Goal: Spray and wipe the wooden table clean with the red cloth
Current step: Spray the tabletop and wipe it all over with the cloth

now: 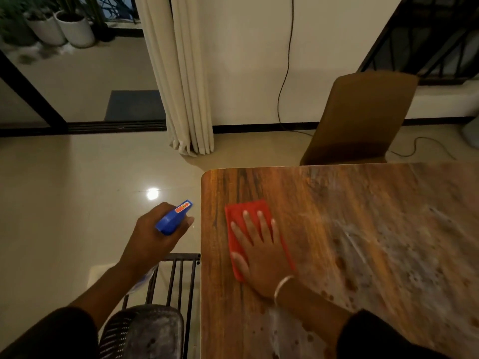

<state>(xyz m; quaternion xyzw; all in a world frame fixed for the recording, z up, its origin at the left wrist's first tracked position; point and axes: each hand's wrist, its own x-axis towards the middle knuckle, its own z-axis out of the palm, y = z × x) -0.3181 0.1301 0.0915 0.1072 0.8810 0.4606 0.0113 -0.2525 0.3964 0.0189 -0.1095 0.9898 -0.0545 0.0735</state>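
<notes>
Cloth position: my right hand (261, 252) is pressing flat, fingers spread, on the red cloth (250, 216), its long axis running away from me; wet table (383, 255) is lying rightward. My left hand (153, 237) is gripping the spray bottle (173, 216) off-table.

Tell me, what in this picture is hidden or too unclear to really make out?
All in the head view:
- The spray bottle: the left hand wraps it, and the forearm covers most of its body; the label is too small to read.
- The red cloth: the right hand lies flat over its middle.
- The wooden table: cut off by the right and bottom edges; its wet right side is blurred.
</notes>
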